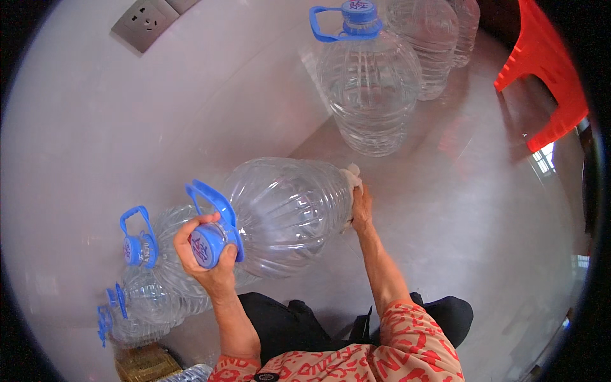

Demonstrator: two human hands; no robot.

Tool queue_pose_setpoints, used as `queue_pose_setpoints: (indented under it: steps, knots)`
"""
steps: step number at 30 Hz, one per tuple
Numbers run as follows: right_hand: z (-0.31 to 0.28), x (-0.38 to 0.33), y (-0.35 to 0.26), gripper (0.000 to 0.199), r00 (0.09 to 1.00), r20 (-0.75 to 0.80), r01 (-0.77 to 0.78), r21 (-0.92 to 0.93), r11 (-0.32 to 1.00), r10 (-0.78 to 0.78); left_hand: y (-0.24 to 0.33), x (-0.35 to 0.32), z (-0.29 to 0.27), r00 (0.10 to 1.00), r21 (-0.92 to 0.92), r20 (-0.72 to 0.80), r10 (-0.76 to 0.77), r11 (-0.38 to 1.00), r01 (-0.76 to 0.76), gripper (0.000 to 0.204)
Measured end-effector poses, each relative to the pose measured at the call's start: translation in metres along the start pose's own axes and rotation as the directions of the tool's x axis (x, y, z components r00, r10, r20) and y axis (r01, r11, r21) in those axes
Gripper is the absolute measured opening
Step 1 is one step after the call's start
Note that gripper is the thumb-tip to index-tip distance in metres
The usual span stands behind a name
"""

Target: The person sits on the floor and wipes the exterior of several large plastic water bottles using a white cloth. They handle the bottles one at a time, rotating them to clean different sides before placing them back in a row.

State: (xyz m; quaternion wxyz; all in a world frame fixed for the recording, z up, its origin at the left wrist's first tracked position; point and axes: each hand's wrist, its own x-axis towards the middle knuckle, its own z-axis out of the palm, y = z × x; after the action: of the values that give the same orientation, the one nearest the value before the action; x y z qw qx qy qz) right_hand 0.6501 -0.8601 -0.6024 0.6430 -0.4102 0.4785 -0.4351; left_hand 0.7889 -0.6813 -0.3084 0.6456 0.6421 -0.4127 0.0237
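A large clear plastic water bottle (286,216) lies tilted on its side in front of me, its blue cap (208,246) toward the left and its base toward the right. My left hand (213,258) is closed around the cap and neck, below the blue carry handle (216,200). At the base end, my right hand (361,207) presses a whitish cloth (352,177) against the bottle's bottom. Its fingers are partly hidden behind the cloth and the bottle.
A capped bottle (369,89) stands at the far right, with more bottles (426,38) behind it. A red plastic stool (547,70) is at the upper right. Several bottles (172,254) stand at the left, near a brownish container (146,363). A wall socket (145,24) is at the upper left.
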Motion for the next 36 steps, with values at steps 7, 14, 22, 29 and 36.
queue_pose_setpoints:
  steps: [7, 14, 22, 29, 36]
  knots:
    - [0.014, -0.031, -0.071, 0.043, 0.983, 0.181, -0.059, 0.260, 0.964, 0.012, 0.000, -0.001, -0.005, 1.000, 0.013, -0.004, -0.029, 1.000, 0.029, 0.065]
    - [0.029, -0.089, -0.189, 0.042, 0.555, 0.512, 0.726, 0.087, 0.682, -0.656, -0.003, -0.006, -0.013, 1.000, 0.020, 0.014, 0.019, 1.000, -0.019, 0.065]
    - [0.084, -0.070, -0.244, 0.035, 0.202, 0.781, 0.926, 0.045, 0.375, -0.591, -0.003, -0.009, -0.016, 0.999, 0.022, 0.049, 0.011, 1.000, -0.012, 0.070]
    - [0.162, -0.029, -0.259, 0.039, 0.197, 0.978, 0.799, -0.117, 0.590, -0.073, -0.008, -0.007, -0.015, 0.993, -0.042, 0.101, 0.055, 0.998, -0.051, 0.067]
    - [0.147, -0.046, -0.256, 0.031, -0.046, 0.935, 0.913, 0.182, 0.365, -0.351, -0.012, -0.009, -0.017, 0.993, -0.024, 0.053, 0.103, 0.995, -0.101, 0.061]
